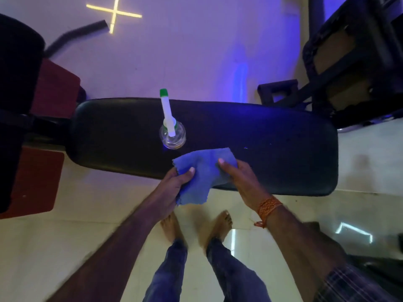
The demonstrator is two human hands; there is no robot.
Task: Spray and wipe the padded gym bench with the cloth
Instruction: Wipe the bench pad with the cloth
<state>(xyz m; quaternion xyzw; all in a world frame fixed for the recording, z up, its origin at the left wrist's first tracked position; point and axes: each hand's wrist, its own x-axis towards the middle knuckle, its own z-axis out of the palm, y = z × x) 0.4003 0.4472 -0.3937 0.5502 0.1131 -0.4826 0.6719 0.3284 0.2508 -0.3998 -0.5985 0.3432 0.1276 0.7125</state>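
A black padded gym bench (272,147) lies across the middle of the view. On it stands a clear spray bottle (172,134) with a white head and green nozzle tip, upright near the bench's centre. A blue cloth (205,168) hangs over the bench's near edge, just in front of the bottle. My left hand (174,184) grips the cloth's left part with thumb on top. My right hand (242,179) holds its right part, thumb pressed on the fabric. An orange thread band circles my right wrist.
A dark seat pad (17,94) and red frame parts (37,177) sit at the left. A black machine frame (353,62) stands at the upper right. My bare feet (196,225) stand on pale glossy tiles below the bench. Violet light tints the far floor.
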